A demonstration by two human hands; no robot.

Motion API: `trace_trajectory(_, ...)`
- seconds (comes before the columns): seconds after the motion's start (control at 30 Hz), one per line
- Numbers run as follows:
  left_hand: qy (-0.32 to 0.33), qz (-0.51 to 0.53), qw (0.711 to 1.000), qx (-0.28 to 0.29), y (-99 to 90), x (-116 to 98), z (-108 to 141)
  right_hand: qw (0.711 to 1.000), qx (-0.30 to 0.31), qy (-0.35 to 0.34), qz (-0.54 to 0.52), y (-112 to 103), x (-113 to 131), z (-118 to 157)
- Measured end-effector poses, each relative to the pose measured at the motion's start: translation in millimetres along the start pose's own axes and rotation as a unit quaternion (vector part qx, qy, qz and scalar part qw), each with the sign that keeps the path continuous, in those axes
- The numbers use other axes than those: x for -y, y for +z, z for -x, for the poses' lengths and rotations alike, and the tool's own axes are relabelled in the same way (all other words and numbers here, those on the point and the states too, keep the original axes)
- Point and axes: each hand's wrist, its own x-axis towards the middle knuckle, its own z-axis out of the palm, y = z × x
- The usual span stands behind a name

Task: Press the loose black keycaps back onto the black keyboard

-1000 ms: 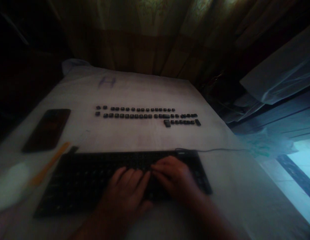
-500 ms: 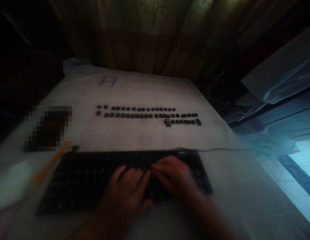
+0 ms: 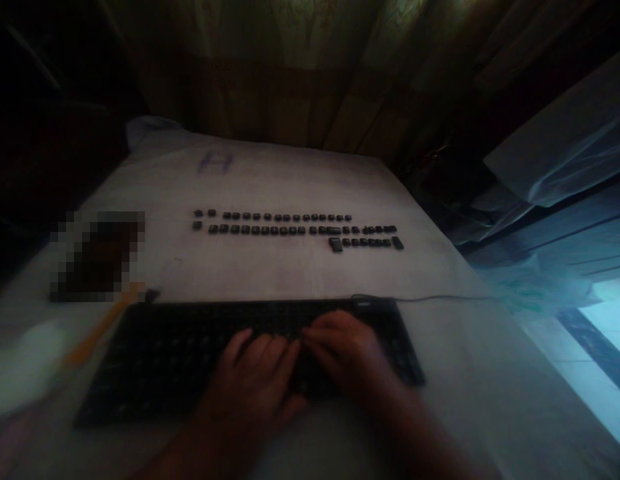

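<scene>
Black keyboard (image 3: 190, 353) lies on the white-covered table (image 3: 290, 180), long axis running left-right across the person's front, near edge closest to the body. Both hands rest on its right half. Left hand (image 3: 255, 380) sits near the keyboard's middle, palm down, fingers (image 3: 270, 350) laid forward over the key area, loosely together. Right hand (image 3: 347, 353) sits just right of it, fingers curled and pointing left toward the left hand's fingertips; the two nearly touch there. Whether either hand pinches a keycap cannot be told: too dark and blurred. Nothing visibly lifted.

Beyond the keyboard's far edge, well apart from it: loose keycaps (image 3: 295, 230) set out in three rows parallel to the keyboard's long axis, the third row short and at the right end. Right hand is the nearer one to that short row. Cable (image 3: 440, 299) leaves the keyboard's far right corner, running right. Off the keyboard's left far corner: an orange stick-like tool (image 3: 97, 330), and past it a pixelated dark flat object (image 3: 97, 257). Pale blurred object (image 3: 23, 363) left of the keyboard.
</scene>
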Motion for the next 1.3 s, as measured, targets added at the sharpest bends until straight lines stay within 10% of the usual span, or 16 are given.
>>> trace_trajectory(1.03,0.03,-0.02,0.999,-0.007,-6.1,6,-1,0.995,0.0,0.038,-0.088,-15,-7,-12)
trace_trajectory(1.3,0.041,-0.028,0.998,-0.029,-0.9,8,1,0.932,0.031,0.295,0.21,-41,-49,-62)
